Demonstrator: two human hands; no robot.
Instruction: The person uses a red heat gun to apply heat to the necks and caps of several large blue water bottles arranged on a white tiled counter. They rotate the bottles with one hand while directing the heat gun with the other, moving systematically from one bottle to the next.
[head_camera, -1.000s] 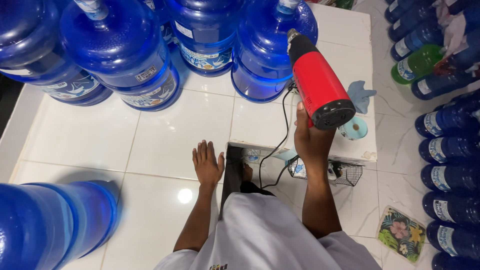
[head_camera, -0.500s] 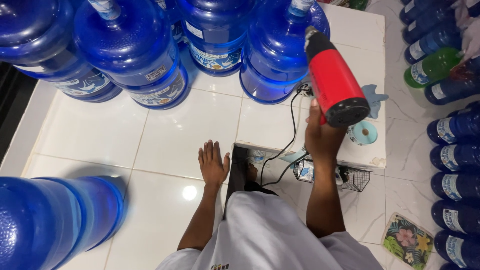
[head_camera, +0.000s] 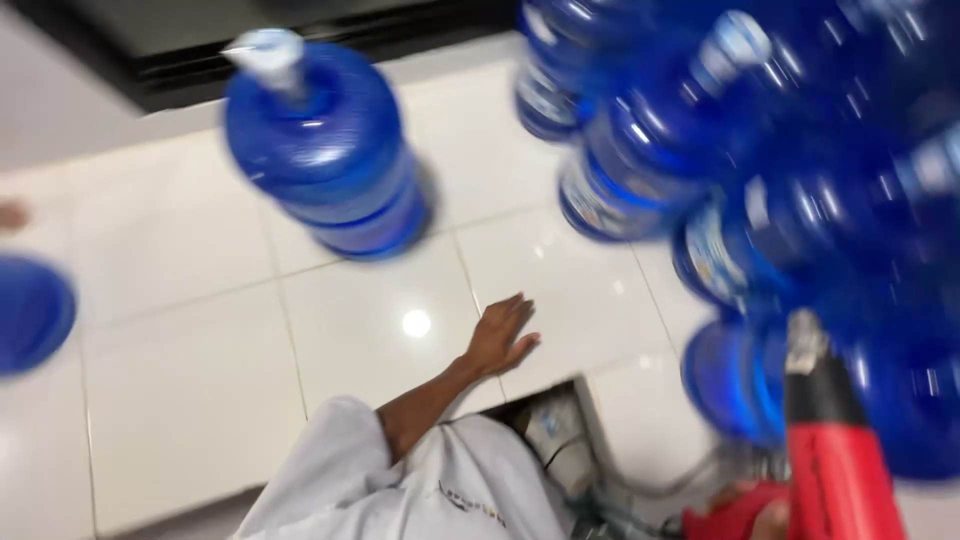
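heat gun (head_camera: 835, 460): red, rigid, likely light, held at bottom right of view, best gripped by handle | right hand (head_camera: 765, 520): closed round handle, mostly cut off | left hand (head_camera: 500, 335): flat, fingers spread on white floor (head_camera: 200, 380), holding nothing | blue water jugs (head_camera: 320, 155): standing beyond, probably heavy, blurred

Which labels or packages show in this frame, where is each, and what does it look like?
Label band: pale, wrapped round the lower wall of a blue water jug, upper middle; blurred.
Second label: pale band on a blue jug at right, above the red heat gun; blurred.
Lone jug, upper left: pale cap seal, no label visible.
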